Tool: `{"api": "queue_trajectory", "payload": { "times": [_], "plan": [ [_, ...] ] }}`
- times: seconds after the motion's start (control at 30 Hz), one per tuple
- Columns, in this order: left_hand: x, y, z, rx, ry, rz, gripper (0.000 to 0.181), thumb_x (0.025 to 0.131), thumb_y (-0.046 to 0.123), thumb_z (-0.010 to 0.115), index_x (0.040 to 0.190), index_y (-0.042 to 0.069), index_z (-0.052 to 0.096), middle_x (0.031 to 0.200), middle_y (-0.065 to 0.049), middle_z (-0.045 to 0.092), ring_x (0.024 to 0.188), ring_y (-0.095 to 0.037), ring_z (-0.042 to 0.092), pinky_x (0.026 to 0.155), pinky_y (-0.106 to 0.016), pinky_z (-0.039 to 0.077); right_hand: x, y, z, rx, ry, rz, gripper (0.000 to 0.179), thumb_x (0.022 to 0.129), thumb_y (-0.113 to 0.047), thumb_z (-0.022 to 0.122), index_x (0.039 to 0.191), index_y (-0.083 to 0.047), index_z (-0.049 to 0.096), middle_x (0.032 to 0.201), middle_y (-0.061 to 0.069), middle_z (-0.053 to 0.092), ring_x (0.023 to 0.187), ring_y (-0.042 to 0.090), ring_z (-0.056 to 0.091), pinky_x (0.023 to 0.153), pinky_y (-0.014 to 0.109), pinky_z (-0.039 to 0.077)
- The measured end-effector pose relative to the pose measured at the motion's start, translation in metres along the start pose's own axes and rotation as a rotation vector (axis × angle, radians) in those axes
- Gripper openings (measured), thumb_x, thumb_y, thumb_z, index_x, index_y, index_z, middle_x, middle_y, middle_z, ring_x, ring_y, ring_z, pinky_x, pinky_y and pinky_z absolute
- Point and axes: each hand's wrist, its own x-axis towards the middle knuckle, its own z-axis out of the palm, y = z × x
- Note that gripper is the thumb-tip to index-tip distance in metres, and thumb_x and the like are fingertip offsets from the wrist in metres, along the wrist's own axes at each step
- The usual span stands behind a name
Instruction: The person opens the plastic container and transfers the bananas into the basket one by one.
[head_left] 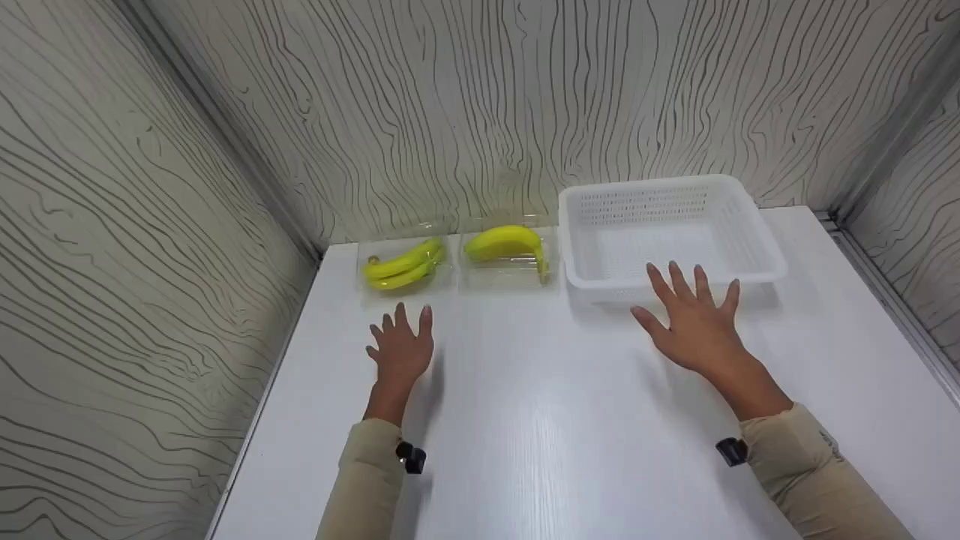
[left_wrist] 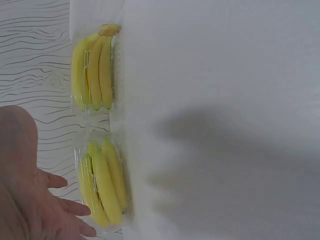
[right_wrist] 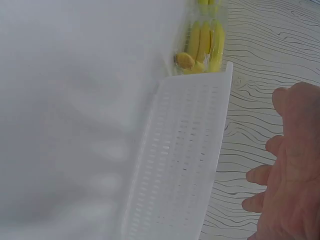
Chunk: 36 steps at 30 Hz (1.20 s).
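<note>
Two clear plastic boxes hold bunches of bananas along the back of the table: a left bunch [head_left: 403, 267] and a right bunch [head_left: 504, 244]. To their right stands a white slotted basket [head_left: 772, 264] with nothing inside. My left hand [head_left: 403, 352] is held over the table just in front of the left box, fingers spread and holding nothing. My right hand [head_left: 697, 330] is spread too, its fingertips overlapping the basket's front rim in the head view. The left wrist view shows both banana boxes beyond the left hand [left_wrist: 35, 200]; the right wrist view shows the basket wall [right_wrist: 180, 150].
The white table [head_left: 517, 420] backs onto a wood-grain patterned wall [head_left: 450, 97]. Matching panels rise at the left [head_left: 135, 285] and right [head_left: 930, 217]. Dark wrist devices sit at the left cuff [head_left: 411, 457] and right cuff [head_left: 732, 451].
</note>
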Motion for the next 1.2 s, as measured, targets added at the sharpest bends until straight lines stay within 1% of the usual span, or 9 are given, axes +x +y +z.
{"api": "queue_trajectory", "payload": {
  "times": [0.07,0.2,0.37,0.53,0.67,0.8,0.9,1.07,1.2],
  "plan": [
    [0.007,-0.004,-0.002,-0.035,0.01,-0.031,0.09,0.107,0.073,0.026,0.17,0.01,0.025,0.176,-0.026,0.025,0.165,-0.055,0.009,0.128,-0.079,0.011,0.0,0.0,0.002,0.012,0.006,-0.004,0.085,0.108,-0.068,0.04,0.173,-0.018,0.017,0.176,0.03,0.017,0.162,0.062,0.005,0.118,0.087,-0.014],
    [0.02,-0.015,-0.004,-0.132,0.045,-0.104,0.085,0.108,0.069,0.031,0.167,0.007,0.031,0.169,-0.025,0.038,0.16,-0.049,0.03,0.126,-0.075,0.024,0.0,0.0,0.007,0.034,0.025,-0.016,0.086,0.108,-0.067,0.043,0.173,-0.017,0.018,0.175,0.032,0.019,0.162,0.061,0.008,0.119,0.087,-0.012],
    [0.035,-0.025,-0.003,-0.308,0.093,-0.169,0.077,0.11,0.059,0.039,0.159,0.0,0.039,0.156,-0.028,0.05,0.147,-0.046,0.049,0.122,-0.063,0.039,0.0,0.001,0.012,0.053,0.059,-0.046,0.086,0.107,-0.063,0.05,0.173,-0.017,0.018,0.173,0.035,0.023,0.161,0.061,0.013,0.12,0.087,-0.007],
    [0.05,-0.03,-0.004,-0.419,0.099,-0.205,0.077,0.109,0.052,0.044,0.156,-0.008,0.035,0.156,-0.033,0.047,0.149,-0.047,0.046,0.124,-0.058,0.04,-0.001,0.001,0.017,0.078,0.088,-0.069,0.084,0.107,-0.055,0.056,0.173,-0.017,0.019,0.171,0.034,0.029,0.161,0.059,0.018,0.122,0.084,0.0],
    [0.065,-0.032,-0.01,-0.447,0.068,-0.269,0.088,0.108,0.055,0.044,0.163,-0.008,0.019,0.167,-0.034,0.032,0.159,-0.047,0.033,0.131,-0.056,0.032,-0.002,-0.002,0.023,0.11,0.091,-0.077,0.085,0.107,-0.05,0.059,0.173,-0.015,0.017,0.171,0.033,0.031,0.161,0.058,0.019,0.124,0.081,0.003],
    [0.079,-0.034,-0.017,-0.526,0.085,-0.332,0.1,0.107,0.061,0.043,0.167,-0.007,0.001,0.174,-0.033,0.018,0.164,-0.045,0.022,0.136,-0.053,0.023,-0.003,-0.004,0.03,0.136,0.096,-0.08,0.085,0.107,-0.047,0.061,0.173,-0.014,0.017,0.171,0.03,0.034,0.162,0.056,0.019,0.125,0.08,0.005],
    [0.089,-0.037,-0.017,-0.505,0.132,-0.345,0.105,0.105,0.066,0.043,0.167,-0.006,-0.001,0.172,-0.034,0.022,0.161,-0.047,0.029,0.134,-0.055,0.028,-0.004,-0.005,0.035,0.163,0.11,-0.097,0.084,0.107,-0.043,0.063,0.172,-0.012,0.02,0.17,0.028,0.036,0.161,0.055,0.021,0.125,0.078,0.011],
    [0.107,-0.037,-0.014,-0.352,0.228,-0.36,0.106,0.101,0.071,0.045,0.165,-0.006,0.011,0.161,-0.033,0.036,0.149,-0.049,0.043,0.125,-0.06,0.038,-0.005,-0.008,0.04,0.215,0.132,-0.15,0.08,0.107,-0.04,0.064,0.17,-0.009,0.025,0.169,0.025,0.04,0.159,0.053,0.03,0.123,0.077,0.027],
    [0.12,-0.03,-0.022,-0.404,0.221,-0.407,0.109,0.1,0.075,0.045,0.166,-0.004,0.01,0.165,-0.03,0.034,0.154,-0.047,0.037,0.128,-0.057,0.035,-0.005,-0.009,0.041,0.218,0.134,-0.172,0.078,0.108,-0.04,0.063,0.17,-0.009,0.027,0.169,0.023,0.042,0.158,0.05,0.033,0.125,0.073,0.029]
  ]
}}
